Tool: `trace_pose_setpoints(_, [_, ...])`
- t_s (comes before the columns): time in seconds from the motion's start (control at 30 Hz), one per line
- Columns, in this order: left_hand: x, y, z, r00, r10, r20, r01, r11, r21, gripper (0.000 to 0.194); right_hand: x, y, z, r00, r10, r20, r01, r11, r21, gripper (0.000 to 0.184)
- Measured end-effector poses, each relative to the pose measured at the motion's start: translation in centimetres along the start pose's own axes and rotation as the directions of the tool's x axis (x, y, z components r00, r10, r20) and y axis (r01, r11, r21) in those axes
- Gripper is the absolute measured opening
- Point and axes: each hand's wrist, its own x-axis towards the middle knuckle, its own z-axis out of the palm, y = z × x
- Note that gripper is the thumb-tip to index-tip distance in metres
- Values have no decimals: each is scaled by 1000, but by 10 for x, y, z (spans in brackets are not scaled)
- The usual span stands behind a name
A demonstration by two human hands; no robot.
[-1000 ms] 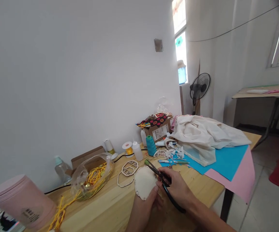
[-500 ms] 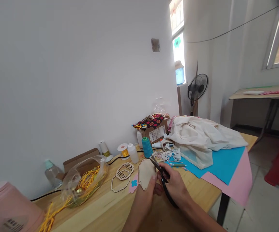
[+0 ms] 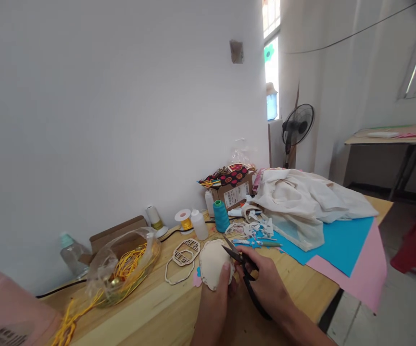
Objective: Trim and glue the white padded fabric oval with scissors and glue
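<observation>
Scalloped panel (image 3: 212, 263) pinched short of the teal thread cone (image 3: 221, 218)

Well this side of the cone, the left hand (image 3: 219, 294) is closed on the panel's lower right edge, thumb on top. The right hand (image 3: 267, 276) curls round the scissors (image 3: 239, 258), blades parted by the rim; contact unclear. The panel, nearer the cone, looks light, thin and fairly stiff, best gripped by its edge.

Scissors (image 3: 243, 260): dark metal blades
Pale piece (image 3: 211, 264): matt, smooth face
Tabletop (image 3: 139, 312): smooth, grained wood
Bag (image 3: 101, 269): clear, glossy plastic
White heap (image 3: 301, 202): creased, matt cloth
</observation>
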Motion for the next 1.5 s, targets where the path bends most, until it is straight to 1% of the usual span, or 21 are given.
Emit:
trace_pose_setpoints(0.1, [0, -1, 0, 1000, 9, -9, -9, 1000, -4, 35, 0, 0, -1, 1000, -3, 9, 3, 1000, -29, 30])
trace_pose_setpoints(0.23, [-1, -2, 0, 1000, 31, -5, -31, 999, -27, 29, 0, -4, -2, 1000, -22, -10, 21, 997, -75, 27])
trace_pose_setpoints(0.37, [-1, -1, 1, 1000, 31, 0, -31, 997, -69, 25, 0, -4, -3, 999, -47, -22, 43, 985, -169, 33])
trace_pose_setpoints(0.43, [-1, 0, 1, 1000, 20, 8, -19, 992, -122, 24, 1, -2, -4, 997, -41, -63, 27, 977, -211, 36])
trace_pose_setpoints(0.5, [-1, 3, 1, 999, -2, 33, 8, 981, -193, 24, 3, 1, -6, 991, 3, -136, -35, 973, -230, 34])
trace_pose_setpoints(0.57, [-2, 5, 1, 998, -25, 59, 40, 962, -271, 24, 5, 4, -8, 977, 56, -208, -99, 974, -205, 29])
trace_pose_setpoints(0.6, [-2, 6, 1, 997, -34, 67, 53, 951, -305, 24, 6, 5, -9, 970, 66, -233, -110, 978, -178, 27])
trace_pose_setpoints(0.7, [-3, 7, 0, 995, -59, 74, 84, 916, -393, 23, 8, 5, -12, 965, 24, -262, -57, 991, -119, 26])
trace_pose_setpoints(0.77, [-3, 8, -1, 994, -72, 79, 100, 895, -435, 22, 8, 3, -15, 972, -27, -234, -9, 989, -150, 27])
trace_pose_setpoints(0.87, [-3, 8, -2, 992, -74, 98, 111, 879, -464, 22, 3, -1, -24, 988, -93, -120, 58, 961, -271, 25])
trace_pose_setpoints(0.93, [-4, 8, -3, 990, -67, 124, 117, 883, -455, 20, -2, -1, -30, 995, -94, -33, 76, 933, -352, 26])
trace_pose_setpoints(1.03, [-5, 7, -4, 986, -52, 157, 115, 898, -424, 22, -10, 0, -38, 998, -49, 43, 64, 876, -479, 30])
trace_pose_setpoints(1.13, [-4, 5, -4, 986, -43, 160, 105, 908, -405, 23, -16, 3, -43, 998, -5, 64, 41, 816, -577, 29])
trace_pose_setpoints(1.2, [-3, 4, -5, 985, -45, 169, 109, 913, -393, 25, -17, 5, -44, 998, 22, 67, 22, 800, -599, 27])
trace_pose_setpoints(1.27, [-2, 3, -5, 982, -50, 181, 117, 916, -383, 26, -16, 6, -44, 997, 55, 55, -11, 796, -605, 27])
trace_pose_setpoints(1.37, [-2, 2, -6, 983, -54, 177, 118, 919, -376, 18, -15, 7, -44, 995, 96, 36, -55, 793, -607, 30])
trace_pose_setpoints(1.5, [-4, 2, -6, 986, -66, 155, 118, 928, -354, 20, -16, 5, -44, 992, 100, 78, -36, 807, -590, 28])
